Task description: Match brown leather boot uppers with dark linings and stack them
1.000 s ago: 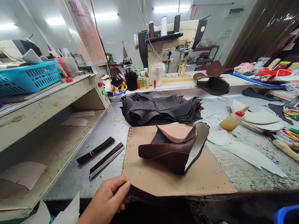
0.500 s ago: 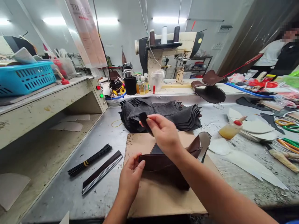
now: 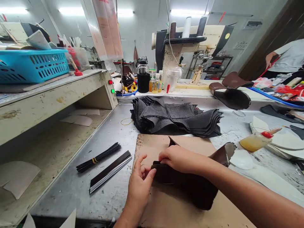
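Now left hand (image 3: 140,179) pinches the left end of the leather (image 3: 192,190), thumb pressed on it. Right hand (image 3: 178,158) curls over its top edge, gripping it, just beside the left. Leather lies on cardboard (image 3: 171,209), near edge of the table (image 3: 111,126). Strips (image 3: 110,171) lie left of the cardboard, felt pile (image 3: 175,115) behind it, glue bottle (image 3: 256,142) off to the right, well apart. Blue basket (image 3: 33,65) sits on the shelf (image 3: 47,91) far left.

The left hand (image 3: 140,183) lies near with fingers spread, thumb pointing right; the right hand (image 3: 180,158), just beyond it, is curled, its forearm stretched from the near right
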